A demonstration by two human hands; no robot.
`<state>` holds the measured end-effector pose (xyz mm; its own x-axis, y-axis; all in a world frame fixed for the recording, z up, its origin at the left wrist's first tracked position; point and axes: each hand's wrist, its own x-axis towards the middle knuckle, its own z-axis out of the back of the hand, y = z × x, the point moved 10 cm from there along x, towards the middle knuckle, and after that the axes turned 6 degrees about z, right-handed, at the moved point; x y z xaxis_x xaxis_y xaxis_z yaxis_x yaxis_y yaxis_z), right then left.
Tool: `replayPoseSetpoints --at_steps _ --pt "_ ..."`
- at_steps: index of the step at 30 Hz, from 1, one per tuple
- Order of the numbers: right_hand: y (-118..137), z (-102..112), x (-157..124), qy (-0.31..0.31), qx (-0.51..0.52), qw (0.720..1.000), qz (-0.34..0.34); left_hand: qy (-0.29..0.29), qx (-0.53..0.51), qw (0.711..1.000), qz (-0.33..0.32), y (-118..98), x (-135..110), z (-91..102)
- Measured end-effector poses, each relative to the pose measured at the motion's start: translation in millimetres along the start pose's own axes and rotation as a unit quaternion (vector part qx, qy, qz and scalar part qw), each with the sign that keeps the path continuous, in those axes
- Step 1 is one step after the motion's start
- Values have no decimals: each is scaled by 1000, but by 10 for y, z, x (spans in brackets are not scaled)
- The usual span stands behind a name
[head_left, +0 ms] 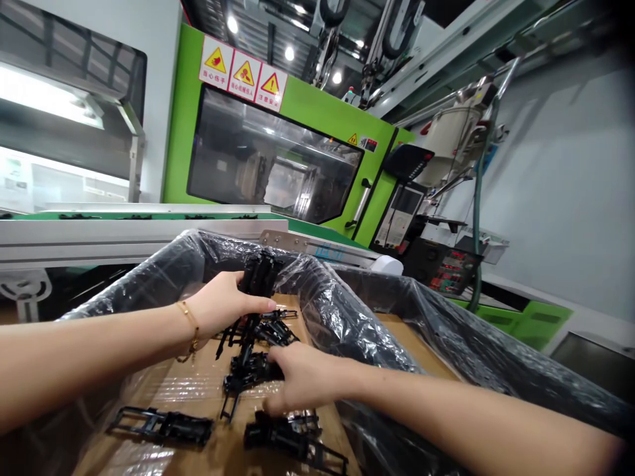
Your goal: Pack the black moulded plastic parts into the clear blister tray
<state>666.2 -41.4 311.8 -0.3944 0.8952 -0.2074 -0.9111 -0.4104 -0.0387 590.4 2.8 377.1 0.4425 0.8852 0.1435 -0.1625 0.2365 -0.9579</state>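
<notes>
My left hand [228,301] is closed around a black plastic part [260,274], held upright over the lined box, with its thumb across the front. Lower and to the right, my right hand [300,377] curls its fingers at another black plastic part [248,373] among the pile; its fingertips are partly hidden. More black frame-like parts lie on the brown box bottom [159,383]: one part [161,425] at the left and one part [292,441] at the near right. Behind the hands, several parts overlap, so their outlines are hard to separate.
Clear plastic film covers the dark wall [342,317] of the box. A second lined box [446,330] adjoins on the right. Beyond runs a green conveyor belt [139,217] carrying black parts, its metal side rail [99,238] facing me. A green machine [297,106] with a window stands behind.
</notes>
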Motion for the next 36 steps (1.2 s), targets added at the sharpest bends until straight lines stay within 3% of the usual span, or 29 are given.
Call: replayPoseSetpoints --at_steps 3,5,9,13,16,19,21,24,26,29,33,36 --pt "54 -266 -16 94 -101 990 22 14 -7 1000 6 9 -6 -41" --pt "80 -379 4 119 -137 982 45 20 -8 1000 8 10 -6 -64" --pt "39 -523 87 116 -144 982 43 25 3 1000 12 17 2 -72" --pt "30 -549 167 54 -190 980 25 31 5 999 15 13 -2 -74" --pt "134 -619 185 44 -153 986 48 20 0 1000 13 -5 -11 -59" --pt "133 -593 182 43 -79 996 20 9 -12 1000 11 -10 -16 -38" --pt "93 -423 179 3 66 998 1 1 -28 1000 10 -5 -13 -11" --pt "-17 109 134 -130 289 948 19 -4 -73 997 6 -14 -3 30" --pt "-139 530 24 -238 335 911 30 8 -113 994 -1 -49 0 25" --pt "-258 970 -226 -373 342 862 34 57 -145 987 -26 -149 -25 -60" --pt "-157 1153 -541 -490 349 793 96 111 -91 986 -86 -308 -136 -196" --pt "7 1103 -612 -487 324 797 150 104 -24 984 -142 -411 -238 -217"
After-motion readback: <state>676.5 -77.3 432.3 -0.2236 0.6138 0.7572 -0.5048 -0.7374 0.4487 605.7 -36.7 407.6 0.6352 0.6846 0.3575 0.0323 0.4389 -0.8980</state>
